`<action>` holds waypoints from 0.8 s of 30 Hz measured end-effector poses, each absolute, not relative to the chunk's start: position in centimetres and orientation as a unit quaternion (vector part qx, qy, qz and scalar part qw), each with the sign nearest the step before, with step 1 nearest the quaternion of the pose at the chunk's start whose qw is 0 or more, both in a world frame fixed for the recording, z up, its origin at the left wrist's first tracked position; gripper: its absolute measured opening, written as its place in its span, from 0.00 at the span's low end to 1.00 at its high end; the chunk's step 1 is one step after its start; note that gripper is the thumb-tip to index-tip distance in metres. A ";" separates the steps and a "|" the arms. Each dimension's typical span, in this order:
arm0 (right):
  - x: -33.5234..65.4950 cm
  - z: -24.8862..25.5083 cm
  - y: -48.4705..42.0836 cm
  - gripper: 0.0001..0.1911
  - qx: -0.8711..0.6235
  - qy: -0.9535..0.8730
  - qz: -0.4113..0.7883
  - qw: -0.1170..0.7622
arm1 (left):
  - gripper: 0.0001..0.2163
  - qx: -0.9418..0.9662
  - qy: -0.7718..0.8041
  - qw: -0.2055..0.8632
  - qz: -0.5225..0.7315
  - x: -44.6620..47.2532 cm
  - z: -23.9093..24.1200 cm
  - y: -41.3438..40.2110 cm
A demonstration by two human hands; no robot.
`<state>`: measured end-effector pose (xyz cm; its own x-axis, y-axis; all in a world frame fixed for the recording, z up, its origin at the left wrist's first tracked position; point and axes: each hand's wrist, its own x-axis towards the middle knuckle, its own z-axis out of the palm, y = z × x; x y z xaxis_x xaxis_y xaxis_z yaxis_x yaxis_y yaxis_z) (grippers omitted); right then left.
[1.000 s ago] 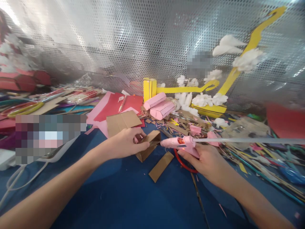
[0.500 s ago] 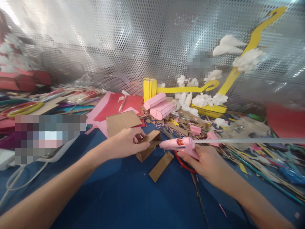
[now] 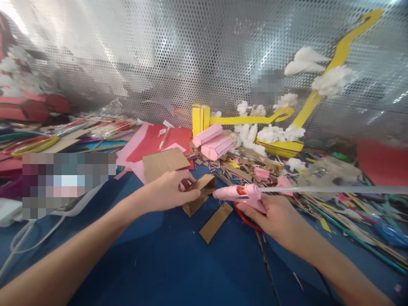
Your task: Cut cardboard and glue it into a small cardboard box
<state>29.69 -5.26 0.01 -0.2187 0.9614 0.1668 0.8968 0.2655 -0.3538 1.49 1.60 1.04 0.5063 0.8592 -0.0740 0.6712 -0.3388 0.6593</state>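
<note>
My left hand (image 3: 174,190) is closed on a small folded cardboard box (image 3: 194,204), its open end turned to the right. In my right hand (image 3: 274,216) is a pink hot glue gun (image 3: 237,192), with a long clear glue stick (image 3: 318,189) reaching out of its back to the right. The gun's nozzle is at the box's open end; whether it touches the edge I cannot tell. A loose cardboard strip (image 3: 216,223) lies on the blue table (image 3: 165,259) just below the nozzle. Part of a red ring-shaped handle (image 3: 247,217) shows behind my right hand.
Behind the box lie a flat cardboard piece (image 3: 165,163), red paper (image 3: 178,138) and pink paper prisms (image 3: 218,146). Cardboard scraps (image 3: 242,172) spread to their right. Yellow shapes with white fluff (image 3: 277,134) stand by the perforated metal wall (image 3: 197,51). A white cable (image 3: 19,242) runs at left.
Almost nothing differs. Both hands, the box and the glue gun keep practically the same places, with the nozzle still at the box's open end.
</note>
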 end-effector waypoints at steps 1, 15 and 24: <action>29.7 0.0 -5.3 0.27 -0.596 -0.777 0.090 0.182 | 0.18 0.806 0.474 0.325 0.145 1.5 1.0 1.6; 29.5 0.0 -5.6 0.24 -0.572 -0.794 0.066 0.194 | 0.19 0.804 0.471 0.329 0.153 1.3 0.9 1.6; 29.3 0.0 -5.5 0.20 -0.558 -0.803 0.090 0.189 | 0.19 0.807 0.464 0.327 0.160 1.3 0.7 1.6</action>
